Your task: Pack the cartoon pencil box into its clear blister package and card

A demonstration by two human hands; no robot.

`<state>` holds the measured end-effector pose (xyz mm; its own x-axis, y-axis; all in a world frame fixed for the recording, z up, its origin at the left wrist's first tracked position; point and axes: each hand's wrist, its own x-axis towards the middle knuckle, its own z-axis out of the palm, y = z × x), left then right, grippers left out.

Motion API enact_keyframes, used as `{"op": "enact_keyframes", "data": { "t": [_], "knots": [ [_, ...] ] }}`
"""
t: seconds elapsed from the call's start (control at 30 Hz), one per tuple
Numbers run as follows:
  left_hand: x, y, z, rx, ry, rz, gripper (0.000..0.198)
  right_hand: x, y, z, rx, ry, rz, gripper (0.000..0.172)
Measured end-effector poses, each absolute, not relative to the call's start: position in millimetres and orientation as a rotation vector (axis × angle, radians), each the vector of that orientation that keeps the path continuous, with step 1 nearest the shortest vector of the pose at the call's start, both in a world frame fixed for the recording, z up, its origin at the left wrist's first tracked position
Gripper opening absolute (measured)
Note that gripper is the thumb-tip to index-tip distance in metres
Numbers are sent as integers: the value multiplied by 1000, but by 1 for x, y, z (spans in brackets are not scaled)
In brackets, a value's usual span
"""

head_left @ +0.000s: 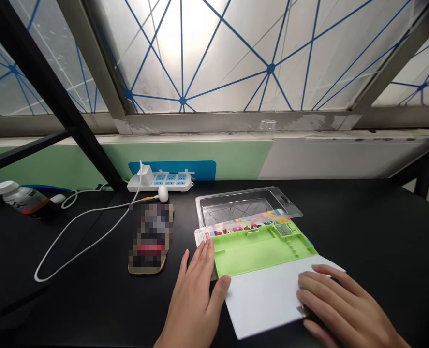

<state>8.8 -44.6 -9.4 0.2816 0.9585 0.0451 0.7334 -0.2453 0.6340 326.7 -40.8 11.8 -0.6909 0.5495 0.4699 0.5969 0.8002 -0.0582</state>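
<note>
Rests the left hand [195, 292] along the left side of a shallow green tray [254, 251], with fingers nearly straight and close together at its rear corner and the thumb spread apart, reaching the front corner beside a white panel [265, 299]. Leaves that hand mostly flat; cannot tell how firmly pressed. Lays the right hand [345, 299] over the right part of the white panel, with fingers half bent on its surface, near a small grey patch at the front edge; cannot tell whether pinching that edge with the thumb. Between both hands, on a black desk [374, 227], the green tray with molded compartments facing up and the white panel adjoining its near side. Directly behind, a colourful printed card [243, 224], partly covered, then a clear plastic tray [243, 209]. Off to the left, a flat item [151, 237] with a pixelated face and tan rim. Farther back, a white power strip [159, 182] with a plugged-in adapter [146, 175], a looping white cable [38, 278], and, at far left, a tilted bottle [23, 200].
</note>
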Motion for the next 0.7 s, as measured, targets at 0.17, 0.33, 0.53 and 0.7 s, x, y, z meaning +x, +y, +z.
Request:
{"op": "enact_keyframes", "data": {
  "t": [0.17,0.33,0.53,0.7],
  "knots": [
    [9,-44,-12,2162,1532,532,69,377,-33,-11,-1269,-2420,-118,80],
    [10,-45,-9,2116,1545,551,67,384,-15,-22,-1502,-2266,160,80],
    [-2,-50,-13,1892,1568,696,64,369,-3,-16,-1474,-1999,413,51],
    [-5,-46,-19,1774,1596,836,80,369,-2,-10,-1527,-1950,439,43]
  ]
}}
